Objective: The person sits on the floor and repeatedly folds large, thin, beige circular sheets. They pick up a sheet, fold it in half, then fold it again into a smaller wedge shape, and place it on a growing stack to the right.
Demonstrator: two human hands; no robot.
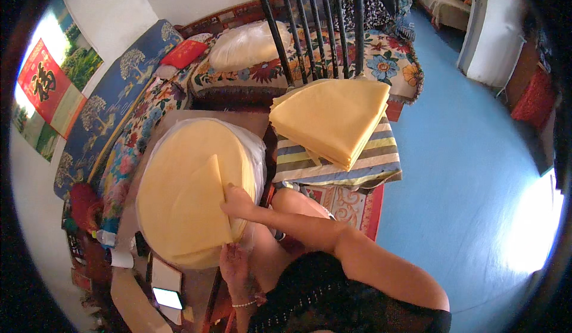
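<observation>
Before me lies a stack of large round yellow sheets, thin and flat, with clear plastic around its far and right edges. One sheet is partly folded over on top, its straight folded edge facing me. My right hand grips that fold near its middle. At its near corner, my left hand holds the sheet, fingertips at the edge; a bead bracelet is on that wrist. Beyond my right hand, a pile of folded yellow sheets in wedge shapes rests on a striped cloth over a chair seat with black bars.
A lit phone, a paper roll and a plastic bottle lie on the table's near left side. A sofa with a flowered cover holds a wrapped bundle and a red packet. Blue floor lies to the right.
</observation>
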